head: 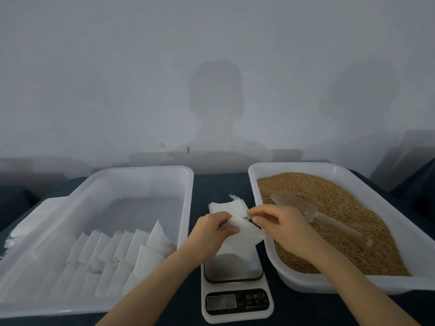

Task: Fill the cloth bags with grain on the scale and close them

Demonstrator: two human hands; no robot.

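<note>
A small white cloth bag (244, 231) is held flat above the kitchen scale (235, 290) in the middle of the table. My left hand (211, 229) pinches its left edge. My right hand (280, 222) pinches its top right corner near the drawstring. A short stack of empty bags (223, 207) lies just behind my hands. The right tub (294, 284) is full of brown grain (329, 203), with a clear plastic scoop (306, 208) lying on top. The left tub (186, 208) holds several filled white bags (122, 252) in rows.
A wall stands close behind the table, which has a dark cloth (221, 184) over it. A pile of white bags (35, 220) lies outside the left tub at its far left. The scale's display (221, 302) faces me at the front edge.
</note>
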